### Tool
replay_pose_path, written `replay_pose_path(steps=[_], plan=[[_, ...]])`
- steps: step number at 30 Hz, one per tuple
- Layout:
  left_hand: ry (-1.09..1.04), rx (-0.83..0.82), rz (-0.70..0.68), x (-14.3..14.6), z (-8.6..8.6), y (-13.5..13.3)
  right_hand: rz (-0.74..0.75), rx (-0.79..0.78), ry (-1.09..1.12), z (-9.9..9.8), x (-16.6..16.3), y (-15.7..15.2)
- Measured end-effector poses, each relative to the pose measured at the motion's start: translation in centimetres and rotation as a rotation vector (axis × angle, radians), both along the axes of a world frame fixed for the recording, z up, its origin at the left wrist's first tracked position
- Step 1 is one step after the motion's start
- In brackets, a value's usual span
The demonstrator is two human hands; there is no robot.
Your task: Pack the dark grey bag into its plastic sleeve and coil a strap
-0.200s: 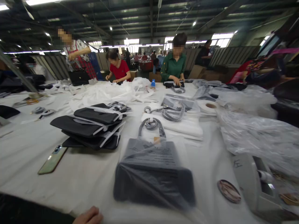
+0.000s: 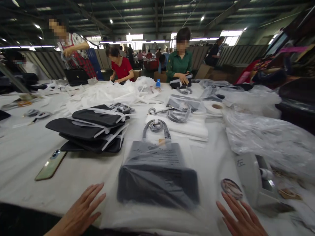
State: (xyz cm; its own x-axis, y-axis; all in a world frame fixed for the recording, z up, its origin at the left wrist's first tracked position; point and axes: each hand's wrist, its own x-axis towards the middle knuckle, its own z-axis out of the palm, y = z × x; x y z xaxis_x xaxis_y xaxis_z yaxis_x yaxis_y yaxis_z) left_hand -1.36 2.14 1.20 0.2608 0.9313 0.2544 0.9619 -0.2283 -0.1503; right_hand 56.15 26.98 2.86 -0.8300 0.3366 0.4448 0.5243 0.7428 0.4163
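Factory floor, long white table (image 2: 29,154). Both hands now in view where a moment ago only a fingertip showed: left hand (image 2: 80,211) and right hand (image 2: 242,218), open flat, empty, flanking the near grey bag in clear plastic (image 2: 157,173), not yet touching it.

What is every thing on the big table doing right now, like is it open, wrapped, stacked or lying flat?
Left hand: open, fingers spread, holding nothing.
Right hand: open, fingers spread, holding nothing.
Dark bag: lying flat, wrapped in clear plastic, handle pointing away.
Black pouches: stacked in a loose pile.
Phone: lying flat, back up.
Tape roll: lying flat.
Tape dispenser: lying on the table by the right hand.
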Motion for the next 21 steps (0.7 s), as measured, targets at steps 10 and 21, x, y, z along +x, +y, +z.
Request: replay_pose_path(steps=[10, 21], plan=[[-0.181, -0.459, -0.518, 3.5, 2.1, 7.8, 0.530, -0.836, -0.362, 5.0, -8.2, 1.4], [-1.269, -0.015, 0.475, 4.8, -3.1, 5.6, -0.106, -1.314, 0.563, 1.9, -9.8, 1.3]])
